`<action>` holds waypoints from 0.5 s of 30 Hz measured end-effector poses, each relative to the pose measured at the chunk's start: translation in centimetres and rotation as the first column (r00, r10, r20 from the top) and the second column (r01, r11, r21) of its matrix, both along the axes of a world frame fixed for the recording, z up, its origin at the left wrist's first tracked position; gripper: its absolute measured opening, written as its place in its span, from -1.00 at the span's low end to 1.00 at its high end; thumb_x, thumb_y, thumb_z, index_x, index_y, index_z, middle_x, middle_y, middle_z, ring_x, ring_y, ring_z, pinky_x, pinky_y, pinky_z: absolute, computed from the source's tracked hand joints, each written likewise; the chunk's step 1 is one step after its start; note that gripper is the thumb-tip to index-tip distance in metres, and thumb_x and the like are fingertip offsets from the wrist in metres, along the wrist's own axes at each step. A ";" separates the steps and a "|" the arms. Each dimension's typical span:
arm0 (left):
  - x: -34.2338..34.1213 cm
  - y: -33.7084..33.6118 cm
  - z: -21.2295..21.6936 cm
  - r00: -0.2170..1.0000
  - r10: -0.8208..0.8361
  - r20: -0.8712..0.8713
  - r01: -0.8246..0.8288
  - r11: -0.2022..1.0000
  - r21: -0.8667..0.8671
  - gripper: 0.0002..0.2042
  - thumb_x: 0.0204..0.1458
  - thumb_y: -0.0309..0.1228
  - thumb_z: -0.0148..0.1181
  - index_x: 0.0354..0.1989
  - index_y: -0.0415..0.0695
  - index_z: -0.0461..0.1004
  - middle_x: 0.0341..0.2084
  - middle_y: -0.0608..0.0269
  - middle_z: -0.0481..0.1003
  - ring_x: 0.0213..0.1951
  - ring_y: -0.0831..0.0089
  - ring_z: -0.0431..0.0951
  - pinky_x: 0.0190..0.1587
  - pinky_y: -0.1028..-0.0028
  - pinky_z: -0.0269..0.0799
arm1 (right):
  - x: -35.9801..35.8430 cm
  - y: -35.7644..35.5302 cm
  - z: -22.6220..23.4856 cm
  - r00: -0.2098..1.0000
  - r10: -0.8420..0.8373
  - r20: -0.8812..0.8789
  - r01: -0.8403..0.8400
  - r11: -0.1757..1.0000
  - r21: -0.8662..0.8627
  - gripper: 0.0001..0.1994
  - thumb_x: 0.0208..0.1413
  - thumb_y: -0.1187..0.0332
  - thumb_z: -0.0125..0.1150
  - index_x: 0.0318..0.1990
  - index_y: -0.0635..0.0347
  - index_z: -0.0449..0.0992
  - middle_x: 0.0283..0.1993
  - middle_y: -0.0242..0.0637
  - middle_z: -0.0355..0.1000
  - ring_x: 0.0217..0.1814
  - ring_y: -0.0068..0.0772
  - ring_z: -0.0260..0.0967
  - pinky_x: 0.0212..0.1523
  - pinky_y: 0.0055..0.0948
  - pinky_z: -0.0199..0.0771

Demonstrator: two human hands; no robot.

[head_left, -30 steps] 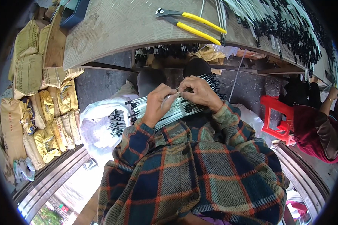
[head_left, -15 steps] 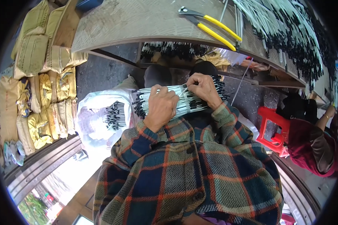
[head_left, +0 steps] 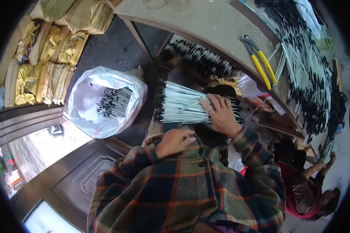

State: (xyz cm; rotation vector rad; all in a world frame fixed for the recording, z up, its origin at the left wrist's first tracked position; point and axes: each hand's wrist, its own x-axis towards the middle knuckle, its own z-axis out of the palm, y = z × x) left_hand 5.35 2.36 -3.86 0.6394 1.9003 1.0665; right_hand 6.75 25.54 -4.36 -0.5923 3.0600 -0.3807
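A bundle of thin white rods with black ends [head_left: 181, 103] lies across my lap. My right hand [head_left: 223, 116] grips its right part, with the fingers over the top. Away from the bundle, close to my belly, my left hand [head_left: 175, 143] is empty with its fingers loosely apart. To the left stands a white plastic bag [head_left: 79, 118], its mouth wide, with more black-tipped rods [head_left: 114, 103] inside.
Yellow-handled cutters [head_left: 262, 64] rest on the workbench [head_left: 206, 23] ahead, beside a big pile of black-tipped rods [head_left: 307, 70]. More rods [head_left: 200, 54] lie below the bench. Stacked wrapped packages [head_left: 39, 70] stand far left. A person [head_left: 305, 190] sits at the right.
My left hand has let go of the bundle and drawn back toward my belly. My right hand has shifted from a pinch at its top to a grip on its right part. The view has turned.
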 end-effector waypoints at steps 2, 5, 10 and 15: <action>-0.9 0.3 -3.5 0.816 0.133 0.562 -0.227 0.969 0.101 -0.57 0.04 -0.25 0.11 0.02 -0.25 0.27 -0.28 0.29 0.41 -0.22 0.55 0.43 -0.21 0.52 0.40 | -2.2 0.6 1.6 0.997 0.034 0.073 -0.033 0.999 -0.012 -0.04 -0.48 0.19 0.38 0.23 0.03 0.04 0.10 -0.10 0.14 0.10 -0.04 0.11 0.04 -0.13 0.09; -1.7 3.6 -5.8 0.493 0.113 0.863 -0.479 0.863 0.161 -0.48 0.06 -0.19 0.09 0.12 -0.16 0.12 -0.05 0.30 0.29 -0.10 0.53 0.37 -0.06 0.48 0.35 | -4.9 0.4 3.9 0.909 -0.068 0.410 0.130 0.983 -0.127 -0.06 -0.41 0.21 0.36 0.23 0.16 -0.01 0.03 -0.04 0.21 0.10 -0.09 0.18 0.07 -0.25 0.12; -4.8 9.0 -5.6 0.239 0.388 0.890 -0.959 0.238 0.154 -0.51 -0.05 -0.41 0.22 0.06 -0.19 0.18 -0.10 0.26 0.35 -0.06 0.48 0.34 0.01 0.49 0.24 | -8.3 0.1 1.9 0.817 -0.072 0.573 0.386 0.806 -0.449 -0.04 -0.30 0.25 0.40 0.26 0.29 -0.09 0.20 0.03 0.09 0.26 -0.17 0.05 0.20 -0.34 0.05; -15.6 11.4 -5.2 0.137 0.420 0.897 -0.968 0.248 0.032 -0.61 -0.09 -0.38 0.23 -0.10 -0.27 0.34 -0.30 0.21 0.47 -0.32 0.43 0.50 -0.28 0.44 0.44 | -11.2 3.6 -0.9 0.746 0.026 0.665 0.613 0.362 -0.702 -0.17 -0.05 0.36 0.23 0.31 0.19 -0.19 0.30 -0.07 -0.05 0.35 -0.32 -0.13 0.28 -0.39 -0.15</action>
